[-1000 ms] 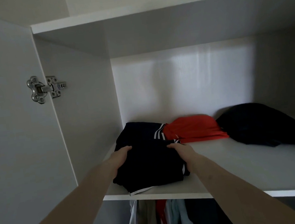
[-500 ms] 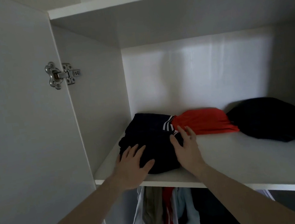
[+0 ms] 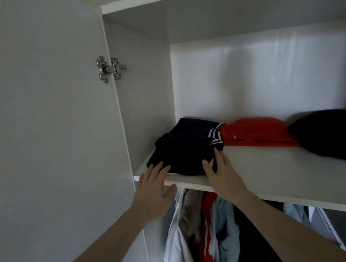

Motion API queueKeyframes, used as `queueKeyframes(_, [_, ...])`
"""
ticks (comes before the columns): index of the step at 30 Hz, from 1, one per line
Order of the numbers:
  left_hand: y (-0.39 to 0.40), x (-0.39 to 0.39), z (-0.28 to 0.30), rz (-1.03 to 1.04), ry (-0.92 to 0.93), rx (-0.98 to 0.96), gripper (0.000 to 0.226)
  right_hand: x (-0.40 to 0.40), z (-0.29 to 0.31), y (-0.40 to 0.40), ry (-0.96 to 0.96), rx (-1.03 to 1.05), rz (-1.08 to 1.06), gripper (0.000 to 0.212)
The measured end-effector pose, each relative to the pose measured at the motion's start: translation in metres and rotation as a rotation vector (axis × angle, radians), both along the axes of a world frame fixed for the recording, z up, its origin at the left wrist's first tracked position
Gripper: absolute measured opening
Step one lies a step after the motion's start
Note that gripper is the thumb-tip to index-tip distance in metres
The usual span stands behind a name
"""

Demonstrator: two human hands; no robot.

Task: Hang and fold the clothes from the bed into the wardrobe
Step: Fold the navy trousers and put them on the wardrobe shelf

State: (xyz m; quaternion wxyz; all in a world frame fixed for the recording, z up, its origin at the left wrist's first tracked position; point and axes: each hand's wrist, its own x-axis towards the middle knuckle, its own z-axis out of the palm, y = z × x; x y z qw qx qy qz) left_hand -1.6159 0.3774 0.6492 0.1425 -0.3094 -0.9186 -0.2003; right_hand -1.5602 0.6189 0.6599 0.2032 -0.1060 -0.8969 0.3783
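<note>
White shelf (image 3: 259, 163) holds three folded garments, the navy one (image 3: 183, 151) touched by both flat, spread hands: left hand (image 3: 153, 187), right hand (image 3: 220, 170).

We reached into the white wardrobe (image 3: 149, 103) toward its shelf (image 3: 282, 174). A folded navy garment (image 3: 187, 148) with white stripes lay at the left end of the shelf. Our left hand (image 3: 155, 189), fingers straight, touched its near edge; our right hand (image 3: 220, 173) lay flat against its right side. A red garment (image 3: 257, 133) touched it, with a black garment (image 3: 338, 134) beyond. Hanging clothes (image 3: 206, 235) showed below the shelf. A metal hinge (image 3: 111, 68) held the open door (image 3: 44, 135).
</note>
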Motion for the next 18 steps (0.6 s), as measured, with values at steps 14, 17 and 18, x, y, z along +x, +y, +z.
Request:
queueKeyframes(14, [-0.2, 0.221, 0.014, 0.064, 0.238, 0.454, 0.056, 0.178, -0.02, -0.164, 0.27, 0.018, 0.185, 0.066])
queueKeyframes(17, [-0.25, 0.255, 0.02, 0.075, 0.478, 0.596, 0.056, 0.213, -0.022, -0.202, 0.305, -0.006, 0.161, 0.063])
queueKeyframes(18, [-0.261, 0.259, 0.021, 0.097, 0.553, 0.661, 0.06, 0.221, -0.022, -0.211, 0.309, -0.016, 0.159, 0.062])
